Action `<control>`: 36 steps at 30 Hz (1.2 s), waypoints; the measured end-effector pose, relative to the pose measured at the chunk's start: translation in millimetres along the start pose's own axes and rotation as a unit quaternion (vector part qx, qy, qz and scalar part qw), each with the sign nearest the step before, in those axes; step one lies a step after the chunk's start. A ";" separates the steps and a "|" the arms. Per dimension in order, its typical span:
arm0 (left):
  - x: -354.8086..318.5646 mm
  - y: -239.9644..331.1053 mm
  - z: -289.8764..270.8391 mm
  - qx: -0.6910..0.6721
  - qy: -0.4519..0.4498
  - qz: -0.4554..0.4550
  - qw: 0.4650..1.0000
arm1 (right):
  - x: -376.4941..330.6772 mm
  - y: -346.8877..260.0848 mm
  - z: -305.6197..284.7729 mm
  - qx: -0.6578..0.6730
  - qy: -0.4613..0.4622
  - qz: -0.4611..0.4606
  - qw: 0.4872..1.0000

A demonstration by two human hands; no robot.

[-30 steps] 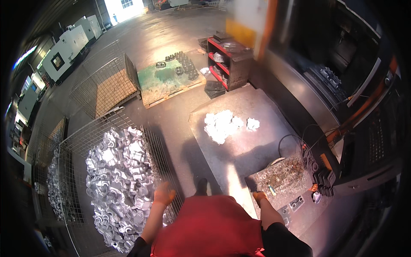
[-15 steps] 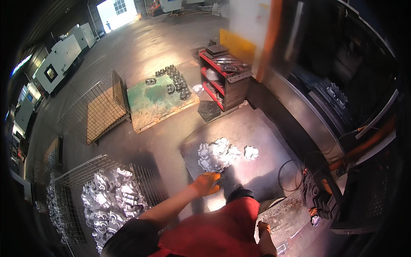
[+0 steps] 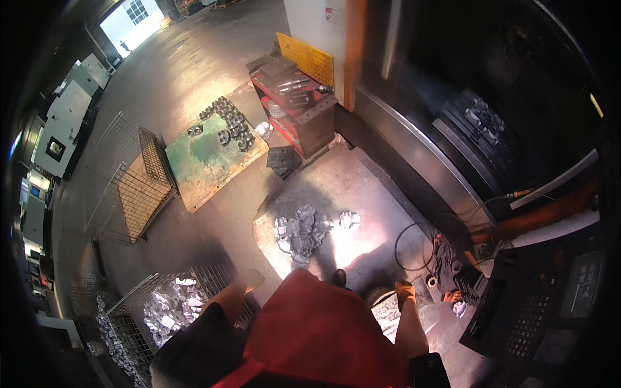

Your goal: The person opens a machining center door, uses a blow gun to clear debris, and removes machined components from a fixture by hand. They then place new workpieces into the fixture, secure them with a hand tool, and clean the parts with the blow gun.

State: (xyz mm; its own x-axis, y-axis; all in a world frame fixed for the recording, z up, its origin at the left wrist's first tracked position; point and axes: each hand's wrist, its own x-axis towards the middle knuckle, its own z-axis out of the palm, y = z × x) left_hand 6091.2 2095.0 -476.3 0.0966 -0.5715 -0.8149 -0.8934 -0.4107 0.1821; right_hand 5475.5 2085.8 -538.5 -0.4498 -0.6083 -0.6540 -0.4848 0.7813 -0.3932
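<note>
My left hand (image 3: 253,280) is a dim smear in shadow, between the wire basket (image 3: 155,279) of silvery metal castings (image 3: 173,309) and the grey platform. Its fingers cannot be read. My right hand (image 3: 405,291), in an orange glove, hangs low at the platform's near edge with its back toward me. Its fingers are mostly hidden. Ahead of me on the grey platform (image 3: 372,174) lies a heap of metal castings (image 3: 301,234), with one casting (image 3: 350,220) set apart to its right.
A pallet (image 3: 200,155) with a green top bears dark round parts (image 3: 238,126). Beyond stand a red tool cart (image 3: 291,110) and an open machine (image 3: 479,123). A control panel (image 3: 533,304), a looped cable (image 3: 396,252) and dark stacked parts (image 3: 462,275) are at right.
My left hand has drawn back left from beside the heap toward the basket. My right hand has moved up in the picture. The view has turned, so the surroundings shift left.
</note>
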 end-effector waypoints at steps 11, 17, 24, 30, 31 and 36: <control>101.6 89.9 -18.9 0.012 -0.001 0.143 0.990 | 32.6 -52.5 -55.6 0.004 -0.048 0.076 0.996; 161.6 166.4 -99.2 0.338 0.147 0.342 0.865 | 60.1 -81.6 -72.6 -0.120 -0.076 0.089 0.986; 195.9 227.1 -184.7 -0.134 0.215 0.308 0.917 | 145.1 -80.7 -99.4 0.024 0.029 0.157 0.987; 271.0 188.5 -99.9 0.011 0.129 0.180 0.975 | 164.8 -218.1 -83.4 -0.059 -0.042 0.035 0.997; 275.2 189.0 -93.9 0.007 0.147 0.201 0.969 | 166.0 -238.0 -83.7 -0.061 -0.051 0.016 0.997; 226.1 221.4 -117.0 0.181 0.059 0.272 0.943 | 182.1 -299.9 -92.3 -0.067 -0.061 -0.038 0.995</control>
State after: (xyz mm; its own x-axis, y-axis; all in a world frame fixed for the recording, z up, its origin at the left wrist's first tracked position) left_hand 5966.6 1791.7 -555.8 -0.3905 -0.7109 -0.5849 -0.9140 0.2237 0.3385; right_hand 5469.8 1727.8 -480.0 -0.3174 -0.6368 -0.7027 -0.6129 0.7032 -0.3604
